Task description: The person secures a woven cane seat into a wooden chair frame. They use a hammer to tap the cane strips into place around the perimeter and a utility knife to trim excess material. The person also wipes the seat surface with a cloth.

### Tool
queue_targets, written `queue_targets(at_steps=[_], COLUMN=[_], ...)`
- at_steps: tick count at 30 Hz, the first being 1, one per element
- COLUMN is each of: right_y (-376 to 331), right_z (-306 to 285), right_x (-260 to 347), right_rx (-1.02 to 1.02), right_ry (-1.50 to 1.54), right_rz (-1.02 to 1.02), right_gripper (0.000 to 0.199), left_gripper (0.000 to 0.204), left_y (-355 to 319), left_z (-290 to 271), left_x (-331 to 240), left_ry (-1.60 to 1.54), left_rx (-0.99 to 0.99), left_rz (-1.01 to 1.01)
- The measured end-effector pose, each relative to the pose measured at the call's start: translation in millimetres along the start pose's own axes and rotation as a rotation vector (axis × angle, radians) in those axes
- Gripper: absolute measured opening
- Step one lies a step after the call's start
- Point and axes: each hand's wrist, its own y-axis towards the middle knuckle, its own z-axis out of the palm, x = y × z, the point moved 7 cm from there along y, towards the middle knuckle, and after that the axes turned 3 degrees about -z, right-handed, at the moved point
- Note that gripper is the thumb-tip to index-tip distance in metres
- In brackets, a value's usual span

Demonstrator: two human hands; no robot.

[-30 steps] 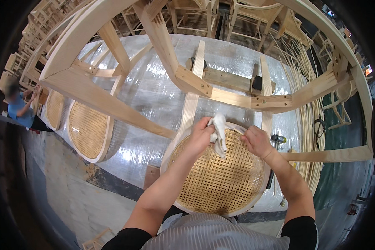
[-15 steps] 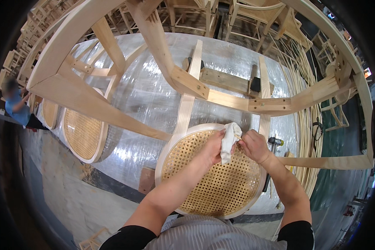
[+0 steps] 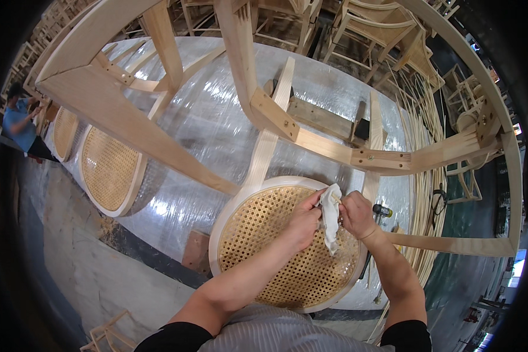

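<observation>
Both hands, left [image 3: 304, 224] and right [image 3: 356, 215], are pinching a white rag [image 3: 331, 216] closed-fingered, hanging long-axis vertical, tail downward, over the cane seat's [image 3: 276, 246] far edge.

Item one: small white crumpled cloth rag [image 3: 331, 215], pinched between my left hand [image 3: 304, 223] at its nine o'clock and my right hand [image 3: 356, 214] at its three o'clock; its loose end hangs down toward six o'clock. Item two: round pale-wood chair seat with honey-coloured woven cane panel [image 3: 264, 246], lying flat beneath the rag, the rag over its upper right part, about one o'clock from the seat's centre.
</observation>
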Motion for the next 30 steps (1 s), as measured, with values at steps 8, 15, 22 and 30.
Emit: queue_targets(at_steps=[8,15,22,30], right_y=[0.7,-9.0,-6.0,-2.1], right_z=[-1.5,-0.6,-3.5,-2.7], right_x=[-0.5,-6.6,-2.2,-1.3], right_rx=[-0.006,-0.041,-0.072,-0.086], right_ry=[0.009,0.000,-0.023,-0.025], right_rz=[-0.001,0.026,0.013,0.019], right_gripper=[0.016,0.018,0.019,0.019], left_gripper=[0.047,0.039,0.031,0.029], left_y=[-3.6,-65.5,-192.7,-199.5], left_z=[-3.4,-28.9,-133.1,-200.7], left_x=[-3.9,-116.4,-201.9,-217.4], left_ry=[-0.256,0.491,1.310,1.235], left_rx=[-0.028,-0.288,-0.624,-0.874], left_rz=[-0.127,0.257,0.707,0.793])
